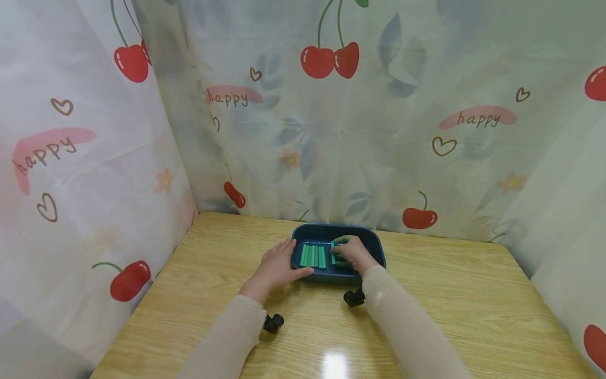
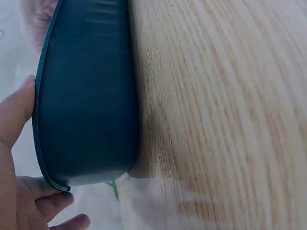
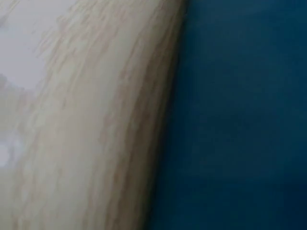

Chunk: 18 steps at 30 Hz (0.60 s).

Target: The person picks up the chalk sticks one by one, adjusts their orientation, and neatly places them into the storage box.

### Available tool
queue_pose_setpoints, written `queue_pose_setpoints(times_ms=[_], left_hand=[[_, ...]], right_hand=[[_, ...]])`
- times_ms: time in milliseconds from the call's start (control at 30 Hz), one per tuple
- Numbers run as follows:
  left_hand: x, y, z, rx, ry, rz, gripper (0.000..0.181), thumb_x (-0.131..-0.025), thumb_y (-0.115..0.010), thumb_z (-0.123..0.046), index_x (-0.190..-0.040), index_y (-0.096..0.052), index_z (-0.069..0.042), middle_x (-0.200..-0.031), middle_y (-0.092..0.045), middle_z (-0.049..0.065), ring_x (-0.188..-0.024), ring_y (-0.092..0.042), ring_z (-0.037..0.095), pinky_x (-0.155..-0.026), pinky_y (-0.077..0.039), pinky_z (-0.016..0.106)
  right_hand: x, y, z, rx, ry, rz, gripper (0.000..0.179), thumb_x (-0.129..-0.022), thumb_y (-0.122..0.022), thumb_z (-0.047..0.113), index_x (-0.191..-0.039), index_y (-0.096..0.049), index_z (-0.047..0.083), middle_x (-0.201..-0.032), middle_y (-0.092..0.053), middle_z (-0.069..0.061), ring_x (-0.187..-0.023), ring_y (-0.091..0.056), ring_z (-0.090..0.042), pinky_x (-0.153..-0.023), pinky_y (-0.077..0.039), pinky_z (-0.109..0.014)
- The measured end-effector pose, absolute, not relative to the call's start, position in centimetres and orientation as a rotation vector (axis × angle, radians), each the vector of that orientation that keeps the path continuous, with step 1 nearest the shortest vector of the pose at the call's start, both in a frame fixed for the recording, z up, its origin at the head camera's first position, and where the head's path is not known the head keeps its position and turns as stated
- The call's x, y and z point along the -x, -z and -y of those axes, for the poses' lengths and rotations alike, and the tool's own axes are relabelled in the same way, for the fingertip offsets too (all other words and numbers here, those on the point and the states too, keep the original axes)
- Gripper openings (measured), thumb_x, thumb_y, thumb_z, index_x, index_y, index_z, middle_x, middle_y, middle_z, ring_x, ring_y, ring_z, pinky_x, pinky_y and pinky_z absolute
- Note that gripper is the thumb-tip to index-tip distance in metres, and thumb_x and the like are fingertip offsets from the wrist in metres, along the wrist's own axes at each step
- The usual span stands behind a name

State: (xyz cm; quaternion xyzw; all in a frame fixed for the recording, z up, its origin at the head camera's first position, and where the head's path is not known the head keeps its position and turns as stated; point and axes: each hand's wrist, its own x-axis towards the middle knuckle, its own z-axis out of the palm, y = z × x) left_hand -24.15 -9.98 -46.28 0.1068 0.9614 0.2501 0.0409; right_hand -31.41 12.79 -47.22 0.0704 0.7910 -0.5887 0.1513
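Observation:
A dark blue rectangular basin point(image 1: 374, 243) with rounded corners stands on the table near the back wall. Several short green sticks point(image 1: 313, 256) lie side by side in its left half. My left hand point(image 1: 278, 266) rests on the basin's near left corner, fingers along the left side and thumb on the near rim. In the left wrist view, the straight thumb point(image 2: 18, 112) touches the rim. My right hand point(image 1: 354, 252) reaches into the right half, its fingertips pinching a single green stick point(image 1: 333, 253) set apart from the row. The right wrist view shows only the basin's wall.
The wooden table point(image 1: 454, 310) extends to both sides and in front of the basin. A printed curtain point(image 1: 331, 152) hangs close behind it. Small black wrist cameras point(image 1: 354, 298) stick out below both forearms, the right one near the basin's front wall.

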Motion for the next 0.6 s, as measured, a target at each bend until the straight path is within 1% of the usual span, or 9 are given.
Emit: queue_pose_setpoints(times_ms=[233,467,600], left_hand=[[24.16,46.27,9.87,-0.316,-0.759,-2.939,0.102,-0.086,-0.066,-0.066,-0.159,-0.026,-0.008,-0.164,-0.026,0.011,-0.15,-0.022,0.033,-0.12,-0.016,0.055],[24.33,46.34,9.89,-0.319,-0.757,-2.949,0.101,-0.086,-0.066,-0.066,-0.159,-0.027,-0.008,-0.164,-0.026,0.011,-0.15,-0.023,0.033,-0.12,-0.016,0.056],[24.28,46.35,9.92,-0.322,-0.757,-2.948,0.102,-0.086,-0.066,-0.066,-0.159,-0.027,-0.007,-0.164,-0.026,0.011,-0.15,-0.023,0.033,-0.12,-0.016,0.056]], right_hand=[[31.36,47.84,-12.73,-0.183,1.671,-2.278,0.033,-0.091,-0.067,-0.001,-0.124,-0.061,-0.005,-0.103,-0.065,-0.016,-0.08,-0.065,-0.022,-0.067,-0.06,-0.034],[31.39,47.98,-12.53,-0.164,1.653,-2.301,0.035,-0.09,-0.067,-0.003,-0.124,-0.061,-0.006,-0.107,-0.062,-0.017,-0.08,-0.064,-0.022,-0.067,-0.06,-0.034],[31.3,48.07,-12.4,-0.158,1.641,-2.315,0.034,-0.089,-0.067,-0.004,-0.123,-0.061,-0.006,-0.106,-0.062,-0.017,-0.079,-0.064,-0.021,-0.066,-0.06,-0.033]])
